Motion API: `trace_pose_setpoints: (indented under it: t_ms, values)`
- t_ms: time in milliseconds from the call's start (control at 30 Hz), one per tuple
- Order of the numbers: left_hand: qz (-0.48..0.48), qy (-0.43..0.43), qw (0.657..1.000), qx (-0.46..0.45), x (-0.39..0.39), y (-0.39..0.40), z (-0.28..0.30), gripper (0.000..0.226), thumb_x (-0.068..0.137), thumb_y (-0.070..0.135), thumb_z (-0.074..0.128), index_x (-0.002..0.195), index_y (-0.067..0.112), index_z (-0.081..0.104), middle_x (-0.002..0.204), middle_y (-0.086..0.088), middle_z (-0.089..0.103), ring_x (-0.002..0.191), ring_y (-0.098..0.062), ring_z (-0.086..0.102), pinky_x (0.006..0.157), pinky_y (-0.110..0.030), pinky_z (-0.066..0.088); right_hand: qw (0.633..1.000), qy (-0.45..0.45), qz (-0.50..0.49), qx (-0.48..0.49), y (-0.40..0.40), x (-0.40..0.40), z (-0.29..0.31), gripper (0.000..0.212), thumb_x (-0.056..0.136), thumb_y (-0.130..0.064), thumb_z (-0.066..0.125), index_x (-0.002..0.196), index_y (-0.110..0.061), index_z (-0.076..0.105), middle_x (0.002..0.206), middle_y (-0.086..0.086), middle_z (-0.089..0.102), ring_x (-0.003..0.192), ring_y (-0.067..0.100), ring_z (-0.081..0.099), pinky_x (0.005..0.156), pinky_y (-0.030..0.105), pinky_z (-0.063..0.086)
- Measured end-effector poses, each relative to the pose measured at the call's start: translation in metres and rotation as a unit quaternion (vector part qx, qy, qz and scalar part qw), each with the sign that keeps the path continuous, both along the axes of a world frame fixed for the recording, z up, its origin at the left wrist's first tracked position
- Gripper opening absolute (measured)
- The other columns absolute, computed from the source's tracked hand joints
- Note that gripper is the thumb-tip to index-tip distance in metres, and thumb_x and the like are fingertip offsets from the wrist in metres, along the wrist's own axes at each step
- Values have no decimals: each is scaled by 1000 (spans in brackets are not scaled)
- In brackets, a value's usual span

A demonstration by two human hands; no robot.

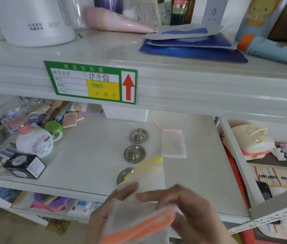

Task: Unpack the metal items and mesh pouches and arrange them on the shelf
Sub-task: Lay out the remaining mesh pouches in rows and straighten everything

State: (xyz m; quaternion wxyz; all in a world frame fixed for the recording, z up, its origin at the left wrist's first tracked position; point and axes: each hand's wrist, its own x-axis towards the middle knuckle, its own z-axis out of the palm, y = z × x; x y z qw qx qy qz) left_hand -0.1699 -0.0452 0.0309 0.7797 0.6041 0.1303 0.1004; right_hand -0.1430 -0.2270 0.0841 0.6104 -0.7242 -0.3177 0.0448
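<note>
Hands held white mesh pouches: left hand [104, 210] and right hand [188, 206] both pinched orange-trimmed pouch [139, 221]; yellow-trimmed pouch [149, 173] lay above the fingers, overlapping nearest round metal disc [124, 175].

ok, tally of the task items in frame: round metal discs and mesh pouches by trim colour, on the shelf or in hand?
Round silver metal discs on the shelf: 3, the nearest partly hidden
White mesh pouch with pink trim, on the shelf: 1
White mesh pouch with yellow trim, in hand: 1
White mesh pouch with orange trim, in hand: 1
Total: 6
</note>
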Motion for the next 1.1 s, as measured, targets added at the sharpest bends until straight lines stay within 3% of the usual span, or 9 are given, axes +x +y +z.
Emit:
trace_pose_setpoints:
  t_ms: [67, 167, 200, 267, 400, 567, 833, 1000, 1100]
  values:
    - [-30, -9, 998, 49, -3, 2, 0, 40, 54, 30, 80, 93, 20, 81, 120, -12, 71, 112, -14, 66, 98, -27, 50, 987, 98, -72, 109, -5, 12, 4, 27, 94, -39, 62, 93, -12, 63, 105, 14, 78, 97, 33, 75, 85, 37, 58]
    - [-16, 13, 995, 100, -9, 8, -9, 56, 59, 75, 61, 96, 37, 78, 108, 0, 75, 111, -29, 63, 107, -37, 41, 951, 196, -196, 137, -34, 43, 5, 41, 76, -50, 74, 91, -12, 70, 94, 17, 79, 80, 36, 77, 72, 43, 63]
    - [22, 18, 992, 122, -10, 9, -6, 49, 63, 76, 61, 91, 40, 78, 96, 2, 77, 98, -31, 66, 102, -22, 43, 942, 212, -238, 106, -47, 57, 4, 27, 80, -39, 72, 93, -15, 72, 92, 16, 78, 78, 34, 77, 72, 44, 63]
    - [78, 24, 982, 169, -11, 10, -8, 8, 74, 46, 74, 80, 44, 79, 85, 12, 78, 75, -5, 65, 76, 4, 40, 919, 223, -323, 41, -72, 90, -8, 13, 95, -17, 60, 101, -12, 70, 90, 16, 78, 70, 29, 76, 66, 40, 62]
    - [59, 43, 965, 254, -16, 16, -20, 30, 70, 10, 81, 75, 40, 79, 69, 22, 71, 49, 11, 51, 56, 6, 35, 907, 196, -372, -27, -103, 159, -40, 11, 100, -14, 56, 99, -5, 62, 91, 17, 76, 55, 26, 75, 49, 34, 59]
    - [53, 26, 965, 257, -16, 20, -26, 20, 63, 40, 84, 80, 47, 76, 75, 36, 69, 56, 12, 54, 59, 7, 36, 913, 193, -356, -49, -104, 226, -55, 9, 102, -9, 52, 98, -5, 59, 88, 14, 75, 50, 23, 74, 44, 30, 56]
    - [114, 35, 962, 246, -20, 21, -23, 27, 51, 54, 68, 78, 50, 75, 65, 33, 66, 58, -5, 46, 49, 4, 28, 871, 269, -409, -33, -126, 268, -92, 14, 98, -9, 51, 105, -3, 61, 85, 13, 72, 54, 23, 74, 46, 30, 56]
    - [92, 58, 971, 215, -22, 18, -20, 33, 57, 1, 89, 71, 29, 80, 72, 46, 65, 70, 25, 58, 65, 11, 35, 817, 209, -489, -222, -133, 255, -121, 14, 85, -13, 51, 84, -11, 65, 80, 16, 66, 73, 31, 60, 62, 39, 49]
    - [88, 66, 969, 222, -22, 18, -19, 30, 66, -13, 78, 71, 17, 81, 72, 44, 66, 71, 24, 59, 66, 10, 36, 781, 67, -506, -361, -124, 238, -118, 36, 91, -16, 57, 125, -4, 56, 118, 22, 62, 108, 40, 59, 89, 42, 48]
